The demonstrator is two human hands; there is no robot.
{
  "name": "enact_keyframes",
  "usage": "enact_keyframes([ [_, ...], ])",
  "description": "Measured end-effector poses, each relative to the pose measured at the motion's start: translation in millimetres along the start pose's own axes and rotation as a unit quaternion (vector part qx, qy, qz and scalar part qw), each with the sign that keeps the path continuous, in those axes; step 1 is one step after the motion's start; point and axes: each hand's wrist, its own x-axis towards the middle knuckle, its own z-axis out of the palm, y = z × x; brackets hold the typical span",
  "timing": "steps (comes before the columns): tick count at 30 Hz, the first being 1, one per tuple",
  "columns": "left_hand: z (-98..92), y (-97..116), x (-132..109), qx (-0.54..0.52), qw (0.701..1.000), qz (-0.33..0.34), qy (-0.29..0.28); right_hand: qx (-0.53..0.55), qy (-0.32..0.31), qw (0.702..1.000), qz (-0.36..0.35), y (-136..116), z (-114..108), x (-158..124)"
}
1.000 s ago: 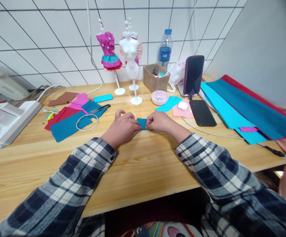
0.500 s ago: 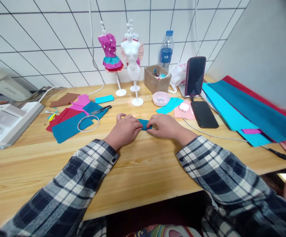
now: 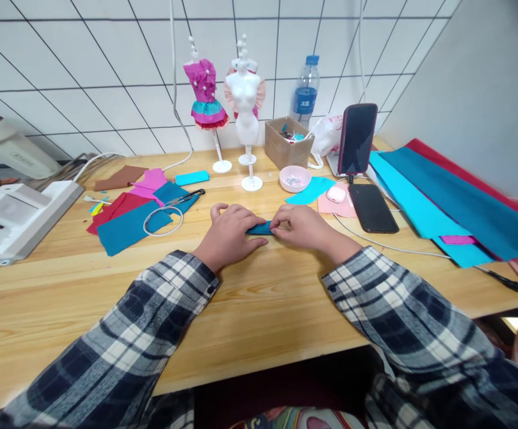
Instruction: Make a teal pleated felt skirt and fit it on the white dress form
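Note:
A narrow folded strip of teal crepe paper [image 3: 260, 229] lies on the wooden table between my two hands. The fingers of my left hand [image 3: 231, 233] rest stretched over its left end, the thumb spread apart along the near side. At the other end, my right hand [image 3: 301, 228] pinches the strip between thumb and forefinger. Both ends of the paper are partly hidden under my fingers. Beyond my hands stand a bare white mini dress form [image 3: 246, 101] and another [image 3: 204, 89] dressed in a magenta and turquoise paper dress.
Scissors [image 3: 183, 199] and a white ring [image 3: 146, 226] lie on coloured paper pieces at left. A pink bowl of beads [image 3: 295, 179], a cardboard box [image 3: 281, 152], a water bottle [image 3: 306, 95] and two phones [image 3: 374, 208] are farther back. Long paper sheets [image 3: 451, 196] lie at right.
My left thumb has moved off the strip and spread toward me, while the left fingers lie over the paper. The right hand still pinches its end. The view has shifted slightly.

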Motion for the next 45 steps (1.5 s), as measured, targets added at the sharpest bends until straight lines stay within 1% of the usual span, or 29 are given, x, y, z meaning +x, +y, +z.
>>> enact_keyframes([
  [4,-0.4,4.0,0.5,-0.051,0.998,-0.038,0.024,0.037,0.001,0.999,0.004,-1.8,-3.7,-0.6],
  [7,-1.6,5.7,1.6,-0.082,0.994,-0.065,0.033,0.044,0.001,0.999,-0.004,-3.3,-6.6,-1.7],
  [9,-2.6,6.5,2.1,-0.089,0.993,-0.073,0.036,0.037,0.002,0.999,-0.006,-3.8,-7.2,-2.0],
  [12,-3.6,7.8,2.3,-0.085,0.993,-0.075,0.039,0.027,0.010,1.000,0.011,-4.5,-6.3,-1.2],
  [15,-4.3,8.8,1.9,-0.076,0.994,-0.068,0.048,0.051,0.020,0.998,0.038,-5.7,-5.6,0.2],
  [17,-4.6,9.2,1.1,-0.069,0.994,-0.059,0.057,0.086,0.015,0.994,0.070,-6.7,-5.9,1.0],
  [21,-4.2,9.6,-1.5,-0.044,0.995,-0.038,0.081,0.173,-0.013,0.974,0.148,-8.3,-7.0,2.2],
  [23,-4.0,10.0,-2.7,-0.034,0.996,-0.029,0.082,0.202,-0.018,0.964,0.171,-8.5,-6.8,2.8],
  [27,-7.1,10.8,-2.4,-0.051,0.996,-0.029,0.072,0.186,-0.010,0.967,0.173,-8.0,-6.9,3.4],
  [30,-13.8,10.8,0.3,-0.097,0.992,-0.067,0.048,0.201,-0.014,0.965,0.169,-7.7,-10.4,2.3],
  [31,-16.4,10.6,1.3,-0.128,0.988,-0.084,0.028,0.218,-0.025,0.962,0.164,-7.8,-12.3,1.4],
  [33,-20.8,9.8,2.8,-0.214,0.969,-0.119,-0.026,0.264,-0.071,0.950,0.152,-8.0,-16.9,-0.7],
  [35,-23.3,8.4,3.5,-0.292,0.941,-0.158,-0.070,0.314,-0.125,0.927,0.162,-8.2,-20.9,-2.9],
  [36,-23.8,7.6,3.5,-0.315,0.929,-0.176,-0.081,0.335,-0.140,0.915,0.177,-8.1,-22.2,-3.8],
  [38,-23.3,5.8,3.2,-0.327,0.919,-0.203,-0.082,0.354,-0.143,0.901,0.206,-7.7,-23.0,-4.5],
  [39,-22.5,5.0,3.0,-0.325,0.918,-0.212,-0.078,0.352,-0.140,0.901,0.210,-7.4,-22.2,-4.4],
  [43,-18.4,3.0,2.9,-0.308,0.920,-0.229,-0.074,0.315,-0.118,0.920,0.201,-7.5,-14.6,-1.8],
  [45,-16.0,3.0,3.1,-0.293,0.926,-0.227,-0.072,0.314,-0.101,0.918,0.219,-8.8,-10.8,-0.4],
])
